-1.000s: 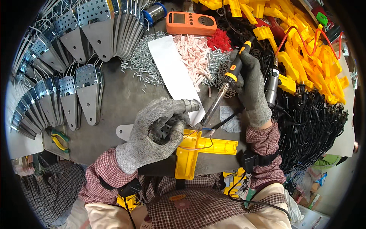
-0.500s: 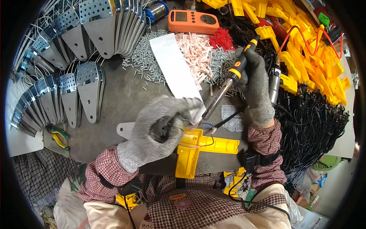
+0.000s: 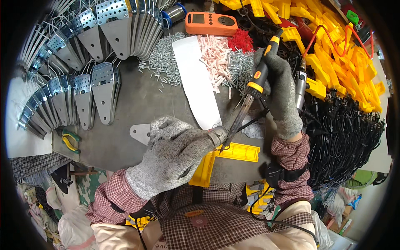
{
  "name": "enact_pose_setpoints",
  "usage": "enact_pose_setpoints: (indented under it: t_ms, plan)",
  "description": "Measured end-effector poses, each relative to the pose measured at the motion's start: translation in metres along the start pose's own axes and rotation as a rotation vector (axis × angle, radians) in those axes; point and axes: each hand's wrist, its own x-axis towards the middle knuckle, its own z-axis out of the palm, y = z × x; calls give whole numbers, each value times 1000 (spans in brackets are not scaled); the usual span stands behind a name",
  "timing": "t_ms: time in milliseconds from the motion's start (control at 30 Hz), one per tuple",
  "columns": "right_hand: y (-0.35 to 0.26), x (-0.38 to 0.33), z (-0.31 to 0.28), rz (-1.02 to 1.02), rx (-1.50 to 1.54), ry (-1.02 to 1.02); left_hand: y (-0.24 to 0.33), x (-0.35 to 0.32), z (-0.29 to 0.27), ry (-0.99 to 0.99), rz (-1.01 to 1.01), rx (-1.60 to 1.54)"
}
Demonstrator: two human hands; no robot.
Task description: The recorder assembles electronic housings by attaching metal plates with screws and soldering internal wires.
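Note:
My right hand (image 3: pixel 283 96), in a grey knit glove, grips a soldering iron (image 3: pixel 254 93) with a black and orange handle. Its metal tip slants down to the left and meets a thin wire above a yellow plastic T-shaped part (image 3: pixel 225 158) at the bench's near edge. My left hand (image 3: pixel 177 154), also in a grey glove, is closed over that part. Its fingertips pinch something small right at the iron's tip; I cannot make out what. A flat metal plate (image 3: pixel 139 132) pokes out from under the left hand.
Rows of metal plates (image 3: pixel 83 98) fan across the left and back. Small metal pins (image 3: pixel 164 62), pink pieces (image 3: pixel 216 56), a white sheet (image 3: pixel 196 83) and an orange meter (image 3: pixel 210 23) lie behind. Yellow parts (image 3: pixel 333 54) and black cables (image 3: pixel 341 133) fill the right. Pliers (image 3: pixel 68 141) lie left.
The soldering iron's tip has come down and left to my left fingertips. My left hand shifted slightly over the yellow part.

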Motion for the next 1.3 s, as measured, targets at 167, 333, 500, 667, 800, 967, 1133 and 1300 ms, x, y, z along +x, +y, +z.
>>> enact_pose_setpoints:
  t_ms: [167,333,500,667,800,967,1133,1300]
  plan:
    - [3,-2,0,-11,-85,-14,4,2,-2,-36,-12,76]
    - [3,-4,1,2,-124,15,6,4,-2,-74,-16,84]
    - [3,-2,2,-11,-125,-2,6,5,-3,-87,-13,78]
    - [3,-2,8,-9,-95,25,4,1,-6,-43,15,125]
    - [-16,2,-10,-139,61,214,-5,-14,-55,-25,-31,408]
    - [-63,-3,-51,-540,-58,595,-29,-22,-105,59,-248,642]
    - [-18,43,-11,-703,-733,345,-37,76,-3,-335,19,-94]
    - [0,109,-24,-830,-1034,314,-68,115,-2,-736,35,185]
